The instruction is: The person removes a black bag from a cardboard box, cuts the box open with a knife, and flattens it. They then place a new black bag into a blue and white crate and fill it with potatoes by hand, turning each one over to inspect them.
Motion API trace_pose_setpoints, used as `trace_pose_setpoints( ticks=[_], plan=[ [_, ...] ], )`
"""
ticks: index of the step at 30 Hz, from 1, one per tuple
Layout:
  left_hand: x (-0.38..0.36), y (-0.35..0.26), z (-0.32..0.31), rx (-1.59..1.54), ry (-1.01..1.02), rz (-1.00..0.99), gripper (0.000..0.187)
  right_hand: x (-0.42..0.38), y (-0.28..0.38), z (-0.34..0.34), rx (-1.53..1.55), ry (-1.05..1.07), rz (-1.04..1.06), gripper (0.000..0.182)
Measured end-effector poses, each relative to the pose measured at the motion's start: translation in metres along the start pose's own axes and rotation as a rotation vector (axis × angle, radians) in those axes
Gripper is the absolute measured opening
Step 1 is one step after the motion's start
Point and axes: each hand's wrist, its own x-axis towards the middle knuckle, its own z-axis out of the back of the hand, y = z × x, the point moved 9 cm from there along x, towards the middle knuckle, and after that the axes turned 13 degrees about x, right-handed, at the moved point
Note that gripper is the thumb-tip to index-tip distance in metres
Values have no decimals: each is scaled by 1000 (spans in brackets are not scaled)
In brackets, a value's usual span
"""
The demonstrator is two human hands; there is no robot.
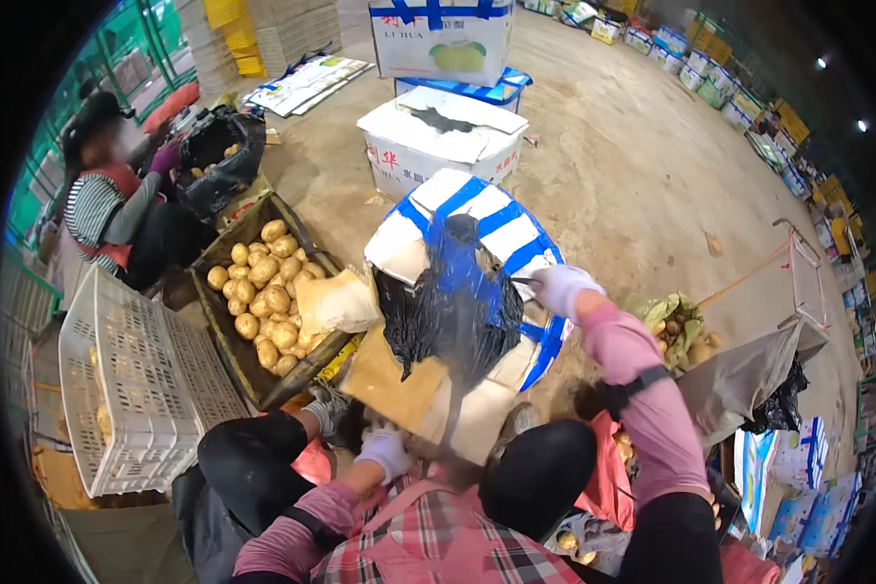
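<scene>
In front of me stands a cardboard carton (530, 229) with blue tape on its sides and its flaps spread. A black plastic bag (409, 326) lines it and hangs over the near edge. My right hand (560, 290), in a white glove, is at the carton's right rim, its fingers closed on a dark edge of the bag. Low by my lap, my left hand (387, 453), also gloved, is beside the near cardboard flap (394, 380); its fingertips are partly hidden. To the left, potatoes (268, 282) fill a dark trough (307, 378).
A white plastic crate (131, 409) stands at the left. Another person (117, 209) sits behind it near a black bag (219, 161). White cartons (443, 146) are stacked ahead. A green sack (672, 326) and a red bag (608, 477) lie at the right.
</scene>
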Motion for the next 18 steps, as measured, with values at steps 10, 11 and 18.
trace_pose_setpoints(
  ticks=[10,11,18],
  plan=[
    [-5,-63,290,-490,-693,-261,22,55,-16,-58,-60,13,-119,31],
    [25,-64,300,-473,-695,-292,30,61,-22,-66,-76,32,-128,31],
    [207,-92,226,143,-429,-137,74,52,-12,-48,-20,58,-138,33]
  ],
)
